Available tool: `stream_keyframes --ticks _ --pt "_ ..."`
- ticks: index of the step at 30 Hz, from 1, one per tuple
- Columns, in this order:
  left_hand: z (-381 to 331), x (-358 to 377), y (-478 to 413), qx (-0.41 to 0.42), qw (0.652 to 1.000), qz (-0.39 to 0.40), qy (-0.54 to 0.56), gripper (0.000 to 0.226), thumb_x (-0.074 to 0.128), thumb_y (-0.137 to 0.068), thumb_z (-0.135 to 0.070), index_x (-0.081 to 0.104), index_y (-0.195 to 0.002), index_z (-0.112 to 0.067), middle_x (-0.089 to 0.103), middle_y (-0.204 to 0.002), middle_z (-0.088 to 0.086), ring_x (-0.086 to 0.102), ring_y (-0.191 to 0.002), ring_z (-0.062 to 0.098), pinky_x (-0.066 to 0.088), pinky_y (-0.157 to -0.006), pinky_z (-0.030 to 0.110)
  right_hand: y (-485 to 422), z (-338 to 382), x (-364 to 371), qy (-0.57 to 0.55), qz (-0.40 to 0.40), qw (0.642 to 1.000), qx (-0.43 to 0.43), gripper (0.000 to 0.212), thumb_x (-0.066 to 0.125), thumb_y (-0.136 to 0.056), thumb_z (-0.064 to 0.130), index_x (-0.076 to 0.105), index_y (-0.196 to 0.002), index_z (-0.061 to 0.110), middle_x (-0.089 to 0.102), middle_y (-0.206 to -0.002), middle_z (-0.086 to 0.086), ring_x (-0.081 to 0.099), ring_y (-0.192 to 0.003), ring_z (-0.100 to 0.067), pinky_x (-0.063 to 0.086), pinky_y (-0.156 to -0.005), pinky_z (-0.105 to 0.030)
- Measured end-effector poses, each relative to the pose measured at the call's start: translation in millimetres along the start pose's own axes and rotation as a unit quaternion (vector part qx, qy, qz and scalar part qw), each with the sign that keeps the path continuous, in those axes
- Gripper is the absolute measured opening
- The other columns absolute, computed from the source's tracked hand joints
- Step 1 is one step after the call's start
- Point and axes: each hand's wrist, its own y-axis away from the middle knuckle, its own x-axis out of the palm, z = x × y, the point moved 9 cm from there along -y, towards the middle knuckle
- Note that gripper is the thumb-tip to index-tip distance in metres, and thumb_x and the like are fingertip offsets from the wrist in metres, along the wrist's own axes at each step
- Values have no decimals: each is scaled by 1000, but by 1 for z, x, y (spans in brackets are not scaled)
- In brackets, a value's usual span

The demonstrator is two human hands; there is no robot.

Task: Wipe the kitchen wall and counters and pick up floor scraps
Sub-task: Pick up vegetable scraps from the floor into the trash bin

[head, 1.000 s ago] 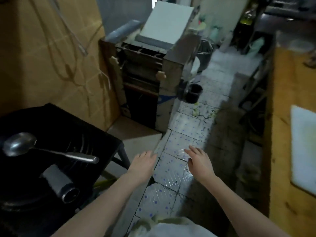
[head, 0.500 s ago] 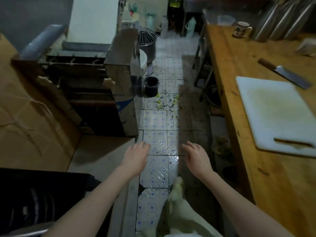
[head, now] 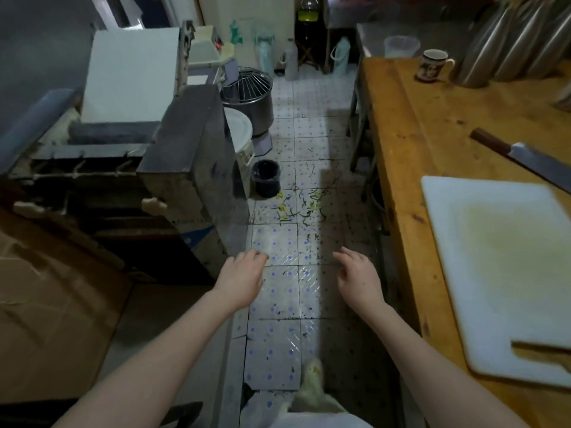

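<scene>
White floor tiles (head: 278,304) dotted with blue run between a grey metal machine (head: 191,168) and a worn wooden table (head: 411,149). Thin green and yellow scraps (head: 298,208) lie scattered on these tiles just beside a round black bucket (head: 266,178), beyond both hands. Both arms reach forward, left hand (head: 244,282) and right hand (head: 358,278) palm down, fingers loosely bent, holding nothing. A white rectangular cutting board (head: 500,267) lies toward the table's near end; the mug (head: 432,65) at its far edge bears an unreadable print

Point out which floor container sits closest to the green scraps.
The small black bucket, just behind the scraps. The white lidded bucket and the wire-topped steel bowl stand farther back, beside the machine.
</scene>
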Motion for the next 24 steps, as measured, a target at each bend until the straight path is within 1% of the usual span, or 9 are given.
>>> stream_keyframes --ticks 2,5,8,15,19,21,24 --pt "2 -9 -24 -8 1000 -7 4 41 43 -93 -22 37 -134 -19 44 -132 4 46 -116 25 39 -88 37 -20 -13 -4 -11 7 1000 16 45 51 -90 11 51 -133 24 45 -145 0 36 -135 -22 29 -115 -41" --pt "7 -20 -53 -19 1000 -15 12 43 43 -93 -22 37 -136 -20 44 -133 4 47 -115 25 39 -88 37 -44 -7 0 24 27 999 -22 48 52 -89 8 49 -134 23 42 -147 -1 33 -137 -24 24 -115 -40" --pt "13 -26 -75 -26 999 -14 16 43 43 -93 -22 37 -136 -20 44 -133 4 47 -115 25 39 -88 38 -68 4 2 21 34 998 -41 50 53 -87 6 50 -134 22 42 -146 -2 32 -137 -26 23 -114 -39" --pt "38 -43 -136 -23 999 -12 25 44 43 -94 -20 36 -138 -18 43 -135 7 46 -118 26 40 -93 38 -132 8 6 44 38 998 -20 48 52 -87 7 49 -133 22 43 -145 -1 34 -135 -27 26 -111 -42" --pt "63 -50 -182 -12 999 -18 30 44 42 -94 -20 36 -138 -17 45 -134 8 48 -117 26 41 -91 39 -178 13 11 50 54 997 -3 48 50 -88 5 48 -133 22 41 -146 -1 30 -137 -26 24 -114 -44" --pt "79 -52 -210 -10 999 -15 29 44 42 -94 -20 37 -138 -16 45 -133 8 48 -117 27 41 -90 39 -203 17 13 47 60 997 6 48 49 -90 7 46 -135 24 39 -148 0 29 -139 -24 23 -115 -45" --pt "103 -59 -254 -8 999 -8 41 45 43 -92 -20 38 -136 -17 46 -133 8 48 -116 28 41 -89 39 -246 18 15 56 68 996 18 41 45 -95 14 47 -135 25 39 -148 0 30 -138 -22 24 -115 -45"
